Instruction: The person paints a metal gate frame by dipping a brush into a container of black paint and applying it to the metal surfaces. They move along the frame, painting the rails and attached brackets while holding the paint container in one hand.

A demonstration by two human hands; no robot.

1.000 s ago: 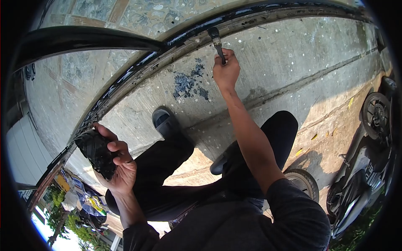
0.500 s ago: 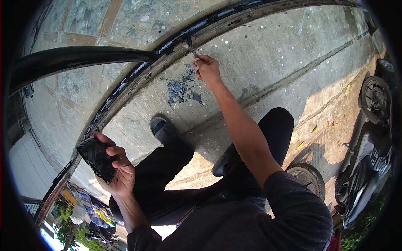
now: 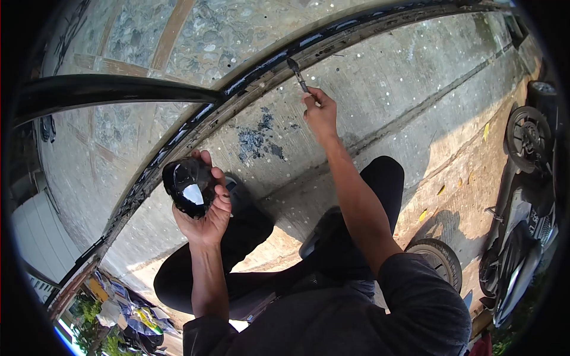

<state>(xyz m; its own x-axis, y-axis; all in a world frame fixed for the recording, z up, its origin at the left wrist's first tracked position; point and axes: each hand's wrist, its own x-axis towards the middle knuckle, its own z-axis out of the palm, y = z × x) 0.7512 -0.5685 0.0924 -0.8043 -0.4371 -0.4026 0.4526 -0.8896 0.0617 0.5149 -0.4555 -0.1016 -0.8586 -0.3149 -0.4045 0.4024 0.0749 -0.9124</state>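
My left hand [image 3: 208,219] is wrapped round a small cup of black paint [image 3: 185,187], tilted so its glossy inside faces me and catches the light. Between the fingers of my right hand [image 3: 320,115] is a paintbrush [image 3: 300,77] with dark bristles. Its tip lies at the lower edge of a long black metal rail [image 3: 261,70]; whether it touches is hard to tell. Wet-looking highlights run along the rail. A curved black bar [image 3: 119,92] joins the rail from the left.
Dark paint stains [image 3: 260,141] mark the concrete floor [image 3: 368,89] below the rail. Past the rail lies stone-patterned paving [image 3: 208,35]. On the right stands a motorcycle [image 3: 522,231], with a separate-looking wheel [image 3: 438,261] nearer my knee. Assorted clutter [image 3: 127,308] lies at lower left.
My left hand has brought the cup right and up, turning its opening into view. My right hand has shifted the brush rightward along the rail.
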